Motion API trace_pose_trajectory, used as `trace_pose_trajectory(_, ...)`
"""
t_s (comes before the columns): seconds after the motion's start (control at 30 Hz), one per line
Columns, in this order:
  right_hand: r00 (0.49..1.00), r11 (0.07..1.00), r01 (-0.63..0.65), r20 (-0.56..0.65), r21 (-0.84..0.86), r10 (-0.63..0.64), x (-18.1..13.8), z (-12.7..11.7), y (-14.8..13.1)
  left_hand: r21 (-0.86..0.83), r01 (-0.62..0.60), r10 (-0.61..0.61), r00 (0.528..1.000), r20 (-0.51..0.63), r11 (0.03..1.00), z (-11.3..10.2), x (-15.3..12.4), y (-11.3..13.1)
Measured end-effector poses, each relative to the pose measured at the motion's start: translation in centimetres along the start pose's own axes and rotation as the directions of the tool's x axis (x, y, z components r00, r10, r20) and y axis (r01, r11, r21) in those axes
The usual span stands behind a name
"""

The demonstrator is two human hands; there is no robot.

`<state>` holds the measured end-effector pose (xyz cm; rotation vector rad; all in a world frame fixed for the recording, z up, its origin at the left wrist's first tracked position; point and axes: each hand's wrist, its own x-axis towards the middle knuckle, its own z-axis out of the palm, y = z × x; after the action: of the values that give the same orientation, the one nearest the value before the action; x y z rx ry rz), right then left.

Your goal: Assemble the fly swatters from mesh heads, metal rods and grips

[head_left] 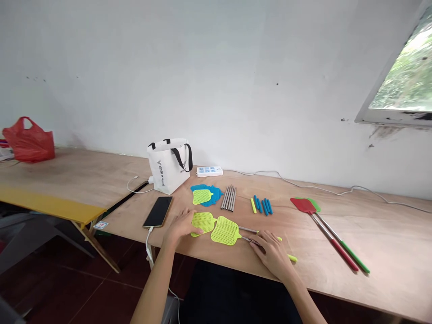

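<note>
My left hand (pixel 181 226) lies with its fingers on a loose yellow swatter head (pixel 203 222) near the table's front edge. My right hand (pixel 272 252) rests over the metal shafts of two yellow fly swatters; one of their heads (pixel 225 231) lies between my hands, and a yellow grip end (pixel 292 258) pokes out to the right. Whether the right fingers grip a shaft or just rest on it is unclear. Behind lie blue swatter heads (pixel 209 195) with a yellow one on top, a row of metal rods (pixel 229 198), and blue and yellow handle sleeves (pixel 262 205).
A black phone (pixel 158 212) with a cable lies to my left hand's left. A white tote bag (pixel 169 165) and a power strip (pixel 209 171) stand by the wall. Finished red and green swatters (pixel 329 233) lie at right. A red plastic bag (pixel 29 140) sits far left.
</note>
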<state>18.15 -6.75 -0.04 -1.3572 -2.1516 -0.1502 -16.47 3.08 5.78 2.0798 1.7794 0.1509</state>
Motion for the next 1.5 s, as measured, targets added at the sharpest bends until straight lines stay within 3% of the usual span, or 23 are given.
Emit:
trace_pose_trajectory(0.13, 1.0, 1.0, -0.019, 0.024, -0.004, 0.019, 0.0, 0.2, 0.2, -0.058, -0.006, 0.003, 0.999, -0.04, 0.998, 0.6, 0.5, -0.2)
trace_pose_trajectory(0.27, 1.0, 1.0, -0.014, 0.019, -0.007, 0.014, 0.1, 0.3, 0.2, -0.246, -0.136, 0.069, 0.963, -0.262, 0.96, 0.8, 0.3, 1.2)
trace_pose_trajectory(0.43, 0.996, 0.998, -0.069, -0.051, -0.014, 0.068, 0.0, 0.2, 0.1, -0.48, -0.494, 0.279, 0.848, -0.452, 0.725, 1.0, -1.0, 7.5)
trace_pose_trajectory(0.57, 0.97, 0.984, -0.174, -0.178, -0.037, 0.165, -0.2, 0.1, 0.1, -0.594, -0.574, 0.187, 0.789, -0.585, 0.563, 1.9, -2.7, 10.9)
trace_pose_trajectory(0.67, 0.934, 0.971, -0.237, -0.266, 0.037, 0.238, -0.2, -0.1, -0.1, -0.639, -0.584, 0.215, 0.799, -0.562, 0.5, 2.9, -3.4, 11.6)
trace_pose_trajectory(0.77, 0.918, 0.967, -0.235, -0.303, 0.102, 0.255, -0.1, -0.3, -0.2, -0.685, -0.545, 0.366, 0.836, -0.408, 0.483, 4.3, -3.3, 12.1)
trace_pose_trajectory(0.87, 0.941, 0.977, -0.198, -0.264, 0.084, 0.214, -0.1, -0.4, -0.4, -0.748, -0.475, 0.437, 0.857, -0.274, 0.464, 6.2, -2.5, 12.8)
trace_pose_trajectory(1.0, 0.969, 0.987, -0.148, -0.191, 0.065, 0.158, 0.0, -0.6, -0.7, -0.858, -0.383, 0.463, 0.863, -0.201, 0.343, 8.9, -1.7, 13.7)
trace_pose_trajectory(1.27, 0.951, 0.972, -0.188, -0.22, 0.141, 0.216, 0.2, -0.6, -2.3, -0.957, -0.27, 0.366, 0.905, -0.215, 0.106, 10.9, -2.4, 15.2)
trace_pose_trajectory(1.5, 0.947, 0.947, -0.231, -0.172, 0.226, 0.272, 0.6, -0.1, -4.0, -0.948, -0.309, 0.269, 0.91, -0.317, -0.074, 10.6, -3.1, 15.7)
